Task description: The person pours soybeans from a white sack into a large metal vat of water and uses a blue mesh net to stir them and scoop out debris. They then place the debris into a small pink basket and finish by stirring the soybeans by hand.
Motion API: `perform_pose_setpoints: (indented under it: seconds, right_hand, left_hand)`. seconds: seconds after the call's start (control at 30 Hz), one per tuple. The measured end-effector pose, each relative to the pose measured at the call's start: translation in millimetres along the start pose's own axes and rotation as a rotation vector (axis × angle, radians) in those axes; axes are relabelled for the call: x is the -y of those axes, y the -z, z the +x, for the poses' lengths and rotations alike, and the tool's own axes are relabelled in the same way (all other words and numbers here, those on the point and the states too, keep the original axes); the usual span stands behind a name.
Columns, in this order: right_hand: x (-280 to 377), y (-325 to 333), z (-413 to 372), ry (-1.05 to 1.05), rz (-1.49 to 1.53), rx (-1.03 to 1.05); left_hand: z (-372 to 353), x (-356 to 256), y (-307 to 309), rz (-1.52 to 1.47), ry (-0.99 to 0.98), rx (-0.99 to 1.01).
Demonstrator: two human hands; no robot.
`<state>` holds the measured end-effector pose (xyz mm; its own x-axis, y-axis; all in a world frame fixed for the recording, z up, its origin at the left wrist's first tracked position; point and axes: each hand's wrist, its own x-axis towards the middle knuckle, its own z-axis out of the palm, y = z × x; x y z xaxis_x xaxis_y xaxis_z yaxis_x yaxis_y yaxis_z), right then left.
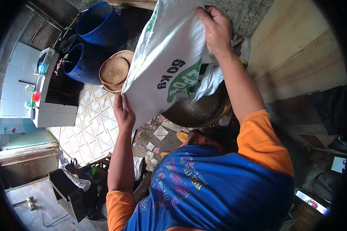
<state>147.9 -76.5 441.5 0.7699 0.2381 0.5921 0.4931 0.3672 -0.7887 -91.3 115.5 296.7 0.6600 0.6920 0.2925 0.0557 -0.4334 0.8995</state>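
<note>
A large white woven sack with "50 kg" and green print hangs stretched between my two hands. My left hand pinches its lower left edge between thumb and fingers. Higher up at the right, my right hand is closed on the sack's other edge. Below the sack, a wide dark pan is partly covered by it, with some pale specks showing inside. A loose fold of the sack droops over this pan's rim.
Two blue barrels stand at the upper left beside round woven trays. Patterned tiles cover the floor at the left. A wooden panel rises at the right. A black box-like object lies at the lower left.
</note>
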Motion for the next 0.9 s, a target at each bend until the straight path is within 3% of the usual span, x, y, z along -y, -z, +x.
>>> perform_pose_setpoints:
  seconds: [0.23,0.33,0.4,0.47,0.63,0.7,0.83,0.9]
  right_hand:
    - [3,22,-9,0.003,0.059,-0.122]
    - [-3,37,-6,-0.007,0.044,-0.104]
    - [-9,41,-5,-0.007,0.260,-0.071]
    - [-14,49,-1,-0.024,0.236,-0.077]
    - [-20,67,7,-0.036,0.137,-0.056]
    - [-18,66,6,-0.067,0.156,-0.073]
    - [-11,70,6,-0.095,0.157,-0.075]
    - [-14,79,10,-0.082,0.052,-0.055]
  left_hand:
    - [9,-30,1,0.031,-0.134,-0.042]
    - [20,-35,0,0.066,-0.096,-0.030]
    - [27,-37,0,0.073,-0.100,-0.027]
    - [36,-44,-2,-0.001,-0.176,-0.026]
    - [45,-59,-2,0.025,-0.102,-0.026]
    - [47,-62,-1,0.115,-0.104,0.036]
    - [50,-65,-3,0.024,-0.180,0.034]
    - [50,-77,-1,0.149,-0.187,0.000]
